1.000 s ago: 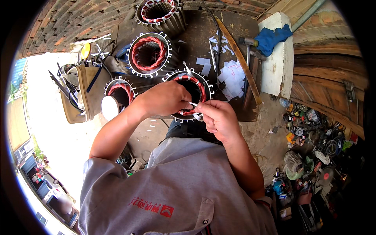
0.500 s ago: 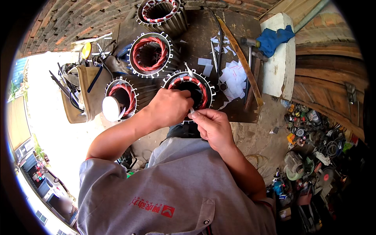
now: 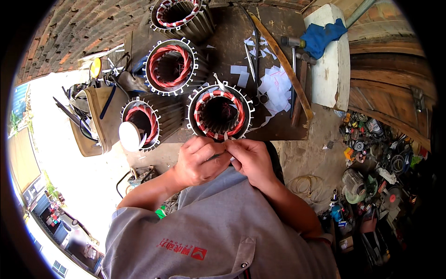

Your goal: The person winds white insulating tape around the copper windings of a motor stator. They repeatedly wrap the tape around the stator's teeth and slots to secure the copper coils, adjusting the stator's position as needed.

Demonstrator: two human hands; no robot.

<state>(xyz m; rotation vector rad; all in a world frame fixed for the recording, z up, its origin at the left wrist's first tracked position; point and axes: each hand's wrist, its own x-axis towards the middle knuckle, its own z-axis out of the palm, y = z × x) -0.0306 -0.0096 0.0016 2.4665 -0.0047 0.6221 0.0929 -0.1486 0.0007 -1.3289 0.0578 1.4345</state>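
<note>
A motor stator [image 3: 248,100] with a ring of red winding [image 3: 241,116], bound at intervals with white tape, stands at the near edge of the table. At its near rim a narrow strip of white tape [image 3: 226,136] comes off the winding. My right hand [image 3: 253,159] pinches this strip between thumb and forefinger. Fingers curled, my left hand [image 3: 200,159] meets the right one at the same strip, just outside the rim. The fingertips partly hide the strip. A tail of white tape [image 3: 218,80] sticks up at the far rim.
Three more stators stand left and behind, one [image 3: 169,67] close by. A white disc [image 3: 132,136] rests against the left one. Right of my stator lie white paper pieces [image 3: 275,90], scissors [image 3: 261,99], a curved wooden strip [image 3: 283,58] and a hammer [image 3: 293,43]. A beige bin [image 3: 103,116] is far left.
My left hand has come out of the stator's bore toward me and down to the near rim, baring the winding. My right hand has shifted slightly nearer, still pinching the tape.
</note>
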